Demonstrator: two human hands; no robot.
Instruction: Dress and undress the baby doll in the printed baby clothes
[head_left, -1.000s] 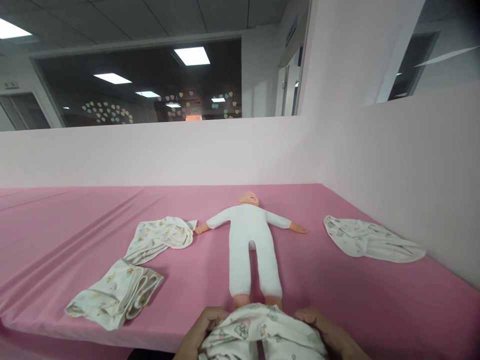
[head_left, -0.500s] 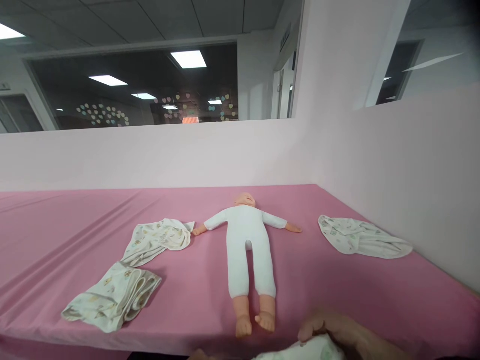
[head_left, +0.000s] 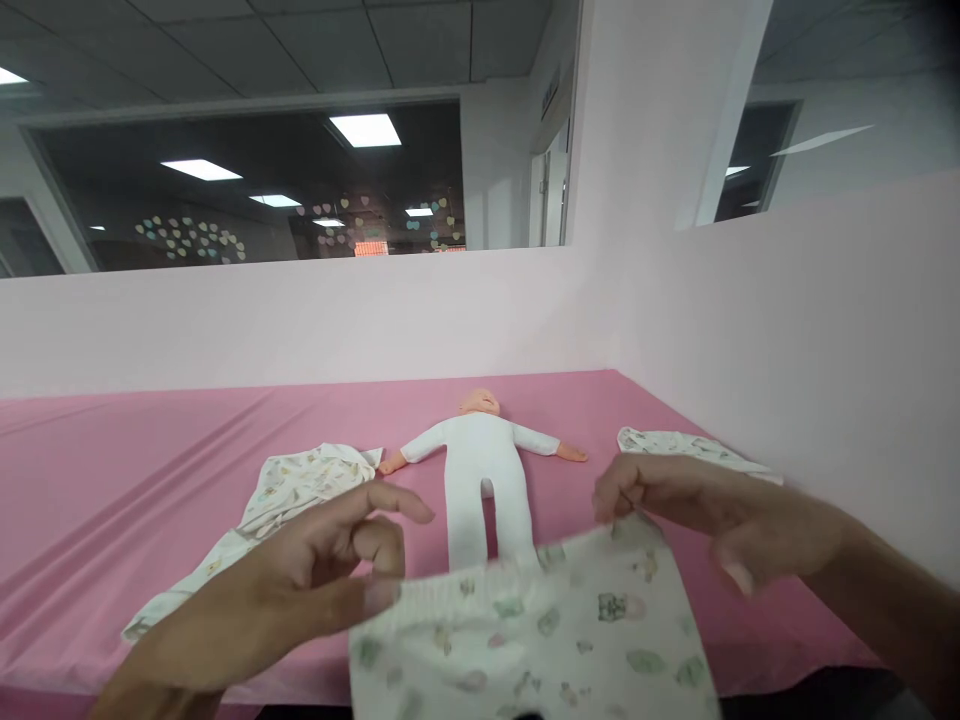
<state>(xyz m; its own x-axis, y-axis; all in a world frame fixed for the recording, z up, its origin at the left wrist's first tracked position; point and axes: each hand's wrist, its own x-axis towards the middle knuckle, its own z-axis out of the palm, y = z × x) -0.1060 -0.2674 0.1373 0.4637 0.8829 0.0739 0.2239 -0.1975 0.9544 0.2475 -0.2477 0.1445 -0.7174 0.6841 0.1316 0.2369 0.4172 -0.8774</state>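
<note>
Close in front of me hang white baby pants (head_left: 540, 640) with an elastic waistband and a print of small animals and leaves. My left hand (head_left: 300, 575) pinches the waistband's left end, its index finger stretched out above. At the right end, the fingertips of my right hand (head_left: 697, 510) grip the same waistband. Beyond the pants a baby doll (head_left: 486, 455) in a white bodysuit lies on its back, arms spread, lower legs hidden behind the garment. The lower part of the pants runs out of view.
A pink-covered bed (head_left: 135, 480) spans the view. Left of the doll lie a printed garment (head_left: 307, 475) and a folded printed cloth (head_left: 202, 570), partly behind my left hand. Another printed garment (head_left: 682, 442) lies far right. A white wall (head_left: 337, 320) with a window (head_left: 262, 160) stands behind.
The printed pants have risen from the bottom edge into view, stretched between both hands. My left hand has come fully into view. The camera view has shifted slightly.
</note>
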